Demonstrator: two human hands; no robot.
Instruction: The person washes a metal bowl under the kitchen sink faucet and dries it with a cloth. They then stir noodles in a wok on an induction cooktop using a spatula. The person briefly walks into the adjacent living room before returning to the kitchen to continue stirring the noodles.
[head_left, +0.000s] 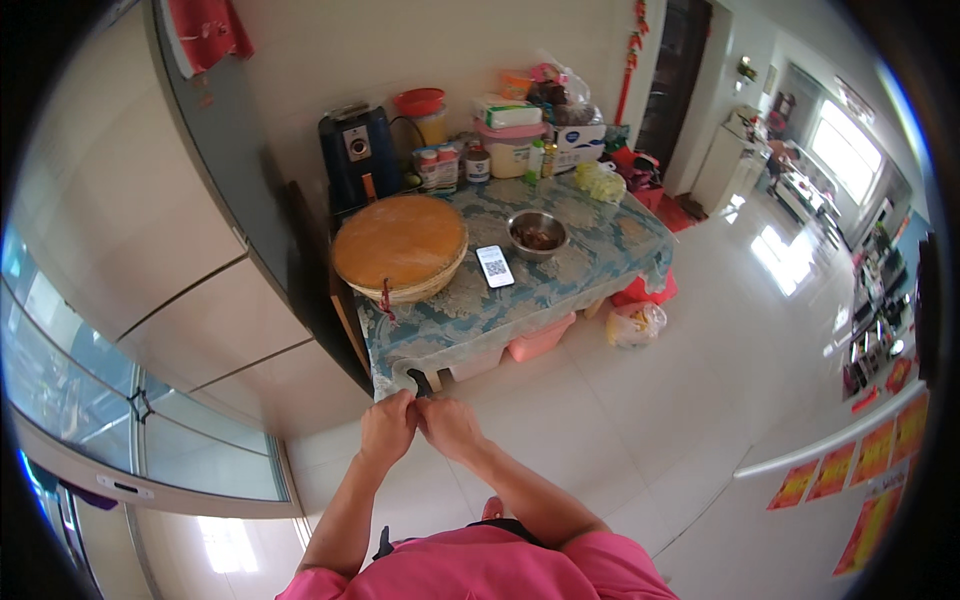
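Note:
My left hand (389, 427) and my right hand (451, 427) meet in front of me at the table's near left corner, fingers curled. A small black thing (418, 382) shows just beyond them; whether they hold it cannot be told. On the patterned tablecloth (480, 315) lies a phone (495, 266) with a lit screen showing a printed code. Right of it stands a metal bowl (537, 235) with brown pieces inside. A round orange board or lid (400, 241) covers a woven basket (420, 291) at the left.
A dark air fryer (361, 154), bottles, a pink-lidded tub (511, 150) and a cardboard box (578, 147) line the wall. Pink (543, 336) and white bins stand under the table, with a plastic bag (636, 324) beside it. A cabinet (187, 300) rises at left. Another person (781, 152) is far off.

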